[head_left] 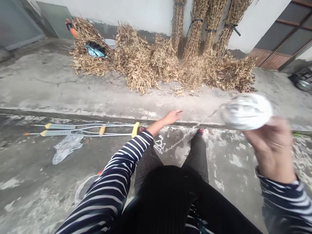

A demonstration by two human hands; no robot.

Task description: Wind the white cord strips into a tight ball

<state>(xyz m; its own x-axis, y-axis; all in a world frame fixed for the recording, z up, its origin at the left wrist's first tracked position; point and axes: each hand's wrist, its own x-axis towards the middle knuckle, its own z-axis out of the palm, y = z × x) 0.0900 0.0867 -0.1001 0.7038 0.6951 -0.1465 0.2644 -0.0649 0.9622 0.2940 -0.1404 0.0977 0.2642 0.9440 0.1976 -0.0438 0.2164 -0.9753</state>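
Head view: a rough concrete yard (48, 74) runs up to a white wall (253, 29), where tied bundles of dried bean stalks (196, 35) stand leaning and loose heaps of dry pods and leaves (136, 61) lie along its foot. On the nearer ground, a pair of crutches (60, 126) lies left of the person's legs, just above a crumpled clear plastic bag (67, 148).

The right hand (270, 149), blurred by motion, is raised and appears curled around a white roll of plastic twine (246, 111), out to the person's right. The roll looks light and soft, so a loose hold around its body should do. A thin strand of twine (181, 139) runs down from it towards a small white tangle (159, 144) on the concrete, and it may snag easily. The left hand (173, 117) reaches forward, open and empty, touching nothing.
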